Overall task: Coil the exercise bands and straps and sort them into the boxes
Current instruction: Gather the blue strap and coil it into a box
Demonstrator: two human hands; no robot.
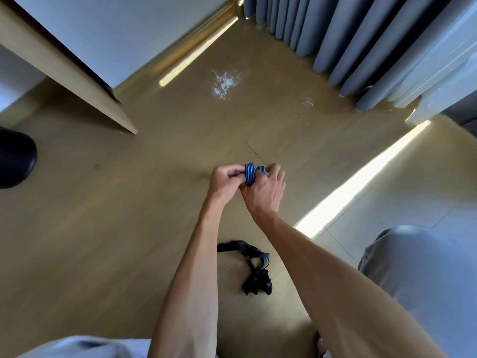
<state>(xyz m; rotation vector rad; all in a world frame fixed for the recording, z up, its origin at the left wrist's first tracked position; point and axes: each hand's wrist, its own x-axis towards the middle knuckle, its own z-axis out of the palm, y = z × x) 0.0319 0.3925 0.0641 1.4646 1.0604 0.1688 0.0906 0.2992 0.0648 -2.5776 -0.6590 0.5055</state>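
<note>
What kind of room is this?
Probably a room in a home: a tan wooden floor, long grey-blue pleated curtains reaching that floor, and a light wooden furniture panel by the white wall.

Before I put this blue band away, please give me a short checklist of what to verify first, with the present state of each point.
1. Both hands hold the blue striped band: ok, the left hand and the right hand both pinch it.
2. Band coiled compactly: ok, it sits in tight loops.
3. Loose end tucked in: cannot tell, the fingers cover it.
4. Target box located: not ok, no box is in view.
5. Remaining items noted: ok, a black strap lies uncoiled on the floor.
</note>
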